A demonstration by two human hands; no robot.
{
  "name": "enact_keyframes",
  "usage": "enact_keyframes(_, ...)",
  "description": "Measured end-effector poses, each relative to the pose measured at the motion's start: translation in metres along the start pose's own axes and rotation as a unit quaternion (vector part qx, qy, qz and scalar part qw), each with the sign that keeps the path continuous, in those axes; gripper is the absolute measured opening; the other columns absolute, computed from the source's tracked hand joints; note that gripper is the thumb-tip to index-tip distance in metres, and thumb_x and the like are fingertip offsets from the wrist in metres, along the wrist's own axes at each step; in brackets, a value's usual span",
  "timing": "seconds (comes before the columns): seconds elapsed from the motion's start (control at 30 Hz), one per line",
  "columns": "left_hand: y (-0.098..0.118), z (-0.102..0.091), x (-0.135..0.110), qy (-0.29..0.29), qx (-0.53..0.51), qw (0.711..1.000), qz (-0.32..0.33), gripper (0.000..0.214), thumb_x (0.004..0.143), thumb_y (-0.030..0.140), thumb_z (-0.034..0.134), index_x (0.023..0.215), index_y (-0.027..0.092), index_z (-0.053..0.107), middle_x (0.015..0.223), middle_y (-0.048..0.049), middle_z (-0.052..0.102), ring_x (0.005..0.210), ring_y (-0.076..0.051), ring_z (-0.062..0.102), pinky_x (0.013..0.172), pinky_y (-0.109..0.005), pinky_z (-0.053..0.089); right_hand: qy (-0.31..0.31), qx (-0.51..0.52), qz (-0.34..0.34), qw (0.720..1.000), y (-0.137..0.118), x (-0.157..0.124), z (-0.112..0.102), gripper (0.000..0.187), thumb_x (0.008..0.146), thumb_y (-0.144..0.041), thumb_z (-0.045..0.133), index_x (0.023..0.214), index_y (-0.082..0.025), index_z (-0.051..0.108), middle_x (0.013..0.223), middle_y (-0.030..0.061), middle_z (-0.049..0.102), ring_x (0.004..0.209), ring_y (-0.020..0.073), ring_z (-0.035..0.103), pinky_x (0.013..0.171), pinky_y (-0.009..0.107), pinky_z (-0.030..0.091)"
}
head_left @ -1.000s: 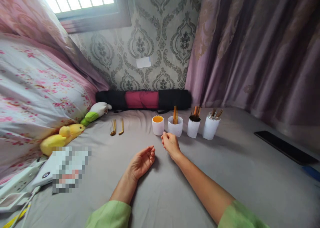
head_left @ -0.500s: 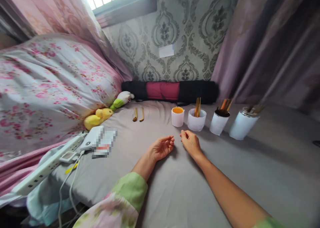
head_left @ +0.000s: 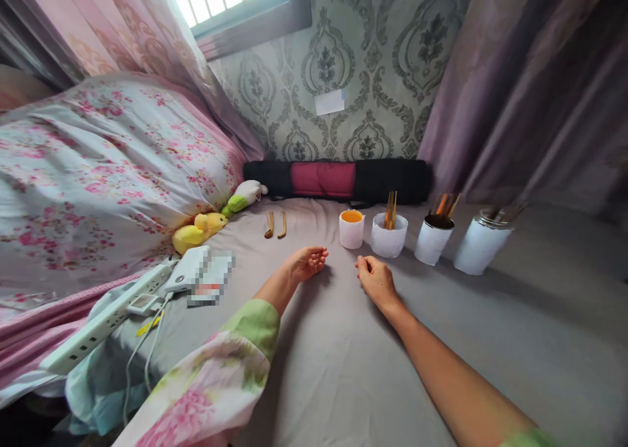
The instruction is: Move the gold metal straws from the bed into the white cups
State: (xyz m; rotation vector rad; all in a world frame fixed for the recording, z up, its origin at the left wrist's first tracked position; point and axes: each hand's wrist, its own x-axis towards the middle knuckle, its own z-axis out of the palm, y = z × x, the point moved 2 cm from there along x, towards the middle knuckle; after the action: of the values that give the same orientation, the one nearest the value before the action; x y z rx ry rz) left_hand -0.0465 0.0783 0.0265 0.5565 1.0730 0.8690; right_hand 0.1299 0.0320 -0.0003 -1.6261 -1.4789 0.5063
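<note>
My left hand (head_left: 310,264) hovers palm-in over the grey sheet, fingers loosely bent and apart, holding nothing. To its right, my right hand (head_left: 377,281) has its fingers curled together; nothing sticks out of it, though its inner side is hidden. Just beyond the hands stands a small white cup with an orange inside (head_left: 351,231). Beside it is a wider white tub (head_left: 388,239) with golden sticks upright in it. Farther left lie two small golden bent-ended pieces, one (head_left: 269,226) beside the other (head_left: 282,226). Neither hand touches a container.
Farther right stand a white-wrapped can (head_left: 434,244) and a taller, tilted-looking white jar (head_left: 481,245), both holding sticks. A black-and-red roll (head_left: 321,179) lies along the wall. Plush toys (head_left: 199,232), a white box (head_left: 189,268) and a power strip (head_left: 105,322) with cables are on the left.
My left hand has moved left and slightly away from me, widening the gap between the hands. My right hand stays nearly in place. The view has shifted slightly.
</note>
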Motion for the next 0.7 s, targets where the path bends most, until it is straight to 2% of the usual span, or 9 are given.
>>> enact_keyframes(0.23, 0.021, -0.017, 0.019, 0.093, 0.113, 0.987, 0.069, 0.001, 0.074, 0.010, 0.054, 0.073, 0.009, 0.054, 0.065, -0.0046, 0.056, 0.048, -0.006, 0.049, 0.043, -0.017, 0.040, -0.001, 0.004, 0.007, 1.000, 0.002, 0.001, 0.001, 0.037, 0.080, -0.043, 0.034, 0.072, -0.018, 0.061, 0.063, 0.0040, 0.064, 0.049, 0.0118, 0.053, 0.048, 0.021, 0.033)
enact_keyframes(0.33, 0.031, -0.027, 0.024, 0.136, 0.180, 0.970, 0.095, 0.011, 0.077, 0.016, 0.053, 0.084, 0.007, 0.056, 0.077, -0.0073, 0.058, 0.059, -0.008, 0.053, 0.053, -0.020, 0.044, -0.003, 0.007, 0.002, 1.000, 0.002, 0.000, 0.002, 0.036, 0.081, -0.042, 0.034, 0.071, -0.019, 0.060, 0.063, 0.0037, 0.064, 0.049, 0.0117, 0.053, 0.048, 0.021, 0.033)
enact_keyframes(0.47, 0.046, -0.039, 0.026, 0.185, 0.275, 0.937, 0.107, 0.033, 0.081, 0.030, 0.048, 0.109, 0.013, 0.050, 0.107, -0.0090, 0.053, 0.089, -0.017, 0.054, 0.075, -0.037, 0.047, -0.005, 0.006, 0.000, 1.000, 0.002, 0.000, 0.002, 0.036, 0.081, -0.041, 0.034, 0.071, -0.018, 0.060, 0.063, 0.0041, 0.064, 0.050, 0.0121, 0.053, 0.047, 0.021, 0.032)
enact_keyframes(0.7, 0.069, -0.065, 0.034, 0.264, 0.424, 0.854, 0.144, 0.034, 0.082, 0.031, 0.048, 0.111, 0.014, 0.049, 0.110, -0.0087, 0.052, 0.092, -0.018, 0.053, 0.077, -0.038, 0.046, -0.010, 0.009, 0.000, 1.000, -0.001, -0.002, 0.001, 0.035, 0.082, -0.041, 0.034, 0.072, -0.020, 0.059, 0.064, 0.0032, 0.064, 0.049, 0.0116, 0.052, 0.047, 0.021, 0.032)
